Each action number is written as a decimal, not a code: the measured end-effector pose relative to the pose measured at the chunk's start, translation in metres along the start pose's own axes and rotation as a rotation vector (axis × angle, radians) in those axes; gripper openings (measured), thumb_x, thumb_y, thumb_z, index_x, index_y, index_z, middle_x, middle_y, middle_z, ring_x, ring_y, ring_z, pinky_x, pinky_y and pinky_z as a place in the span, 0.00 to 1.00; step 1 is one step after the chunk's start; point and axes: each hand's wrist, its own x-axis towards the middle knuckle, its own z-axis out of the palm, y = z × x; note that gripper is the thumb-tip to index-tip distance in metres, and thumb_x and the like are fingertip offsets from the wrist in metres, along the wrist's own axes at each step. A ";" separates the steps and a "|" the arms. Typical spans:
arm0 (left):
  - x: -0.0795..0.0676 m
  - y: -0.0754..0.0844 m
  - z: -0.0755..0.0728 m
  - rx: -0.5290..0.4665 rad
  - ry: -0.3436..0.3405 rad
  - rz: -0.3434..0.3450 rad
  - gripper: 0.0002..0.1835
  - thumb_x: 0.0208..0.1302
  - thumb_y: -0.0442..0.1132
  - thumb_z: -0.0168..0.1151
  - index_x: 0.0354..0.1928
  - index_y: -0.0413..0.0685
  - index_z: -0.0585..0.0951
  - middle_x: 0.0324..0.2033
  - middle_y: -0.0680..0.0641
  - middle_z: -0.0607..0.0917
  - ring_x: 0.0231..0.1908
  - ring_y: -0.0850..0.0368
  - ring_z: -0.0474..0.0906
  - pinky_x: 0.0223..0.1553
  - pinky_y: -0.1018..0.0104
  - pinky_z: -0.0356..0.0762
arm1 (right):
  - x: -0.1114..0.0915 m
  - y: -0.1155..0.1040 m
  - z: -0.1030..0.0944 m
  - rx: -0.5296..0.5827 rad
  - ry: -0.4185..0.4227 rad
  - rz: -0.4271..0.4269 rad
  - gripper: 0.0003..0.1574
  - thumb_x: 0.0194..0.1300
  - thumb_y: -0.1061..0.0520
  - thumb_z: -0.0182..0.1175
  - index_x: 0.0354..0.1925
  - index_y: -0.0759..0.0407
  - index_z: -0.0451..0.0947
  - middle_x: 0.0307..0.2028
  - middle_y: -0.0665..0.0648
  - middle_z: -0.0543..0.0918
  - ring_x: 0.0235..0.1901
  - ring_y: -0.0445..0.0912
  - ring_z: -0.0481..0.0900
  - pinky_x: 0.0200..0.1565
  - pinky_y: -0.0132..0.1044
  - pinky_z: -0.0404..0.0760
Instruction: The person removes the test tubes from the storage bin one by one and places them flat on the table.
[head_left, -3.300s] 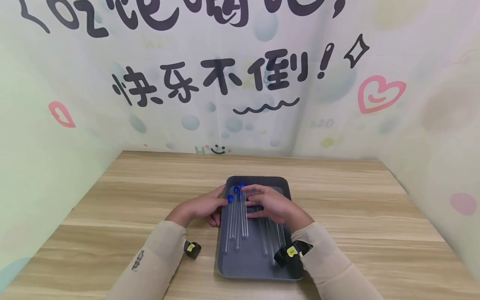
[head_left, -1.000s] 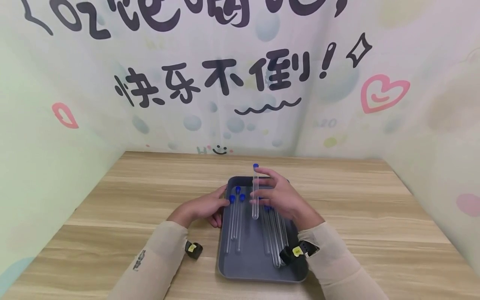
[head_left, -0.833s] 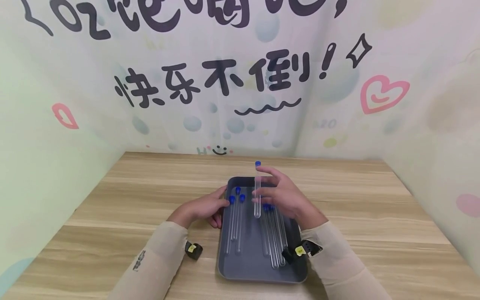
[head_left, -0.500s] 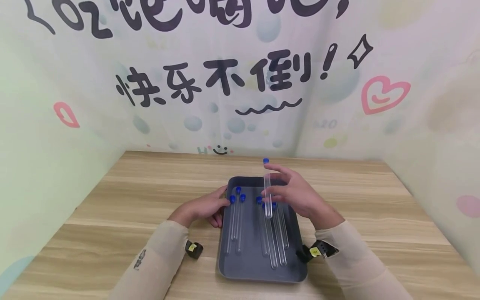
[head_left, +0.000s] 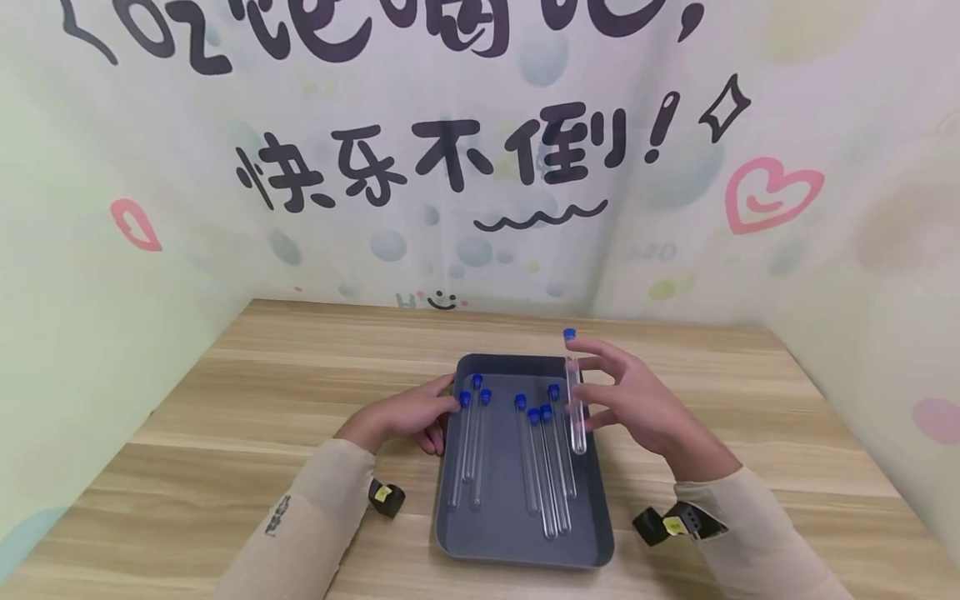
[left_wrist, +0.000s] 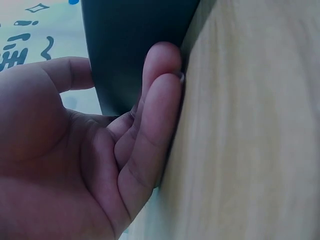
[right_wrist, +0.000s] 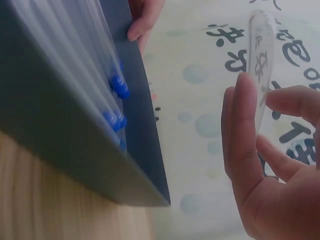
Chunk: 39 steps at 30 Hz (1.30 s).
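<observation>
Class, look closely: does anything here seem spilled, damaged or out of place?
Nothing stands out. Blue-capped tubes lie in two loose groups inside the grey tray, no spill shows, and the right hand holds another tube. Fine cracks would be too small to see.

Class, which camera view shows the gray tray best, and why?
The head view: it shows nearly the whole gray tray, rim and floor. The left wrist view shows part of its outer wall; the right wrist view, a cropped, slanted section with blue-capped test tubes.

Bent left fingers (left_wrist: 156,112) against a dark tray (left_wrist: 120,40), wooden tabletop (left_wrist: 245,125) alongside.
</observation>
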 end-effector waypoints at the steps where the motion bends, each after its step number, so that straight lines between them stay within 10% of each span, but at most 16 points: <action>1: 0.000 0.000 0.000 0.000 0.001 0.001 0.37 0.73 0.44 0.45 0.80 0.62 0.46 0.30 0.41 0.81 0.24 0.53 0.81 0.24 0.62 0.83 | -0.001 0.001 -0.001 0.000 0.004 -0.002 0.41 0.67 0.64 0.61 0.74 0.54 0.60 0.64 0.68 0.66 0.37 0.51 0.87 0.35 0.46 0.88; 39: 0.002 -0.005 -0.003 0.003 -0.015 0.007 0.36 0.76 0.44 0.42 0.80 0.61 0.44 0.28 0.42 0.83 0.24 0.54 0.82 0.27 0.61 0.85 | 0.015 0.061 -0.034 -0.248 0.046 0.142 0.36 0.67 0.63 0.62 0.70 0.61 0.64 0.60 0.74 0.72 0.34 0.49 0.83 0.35 0.45 0.87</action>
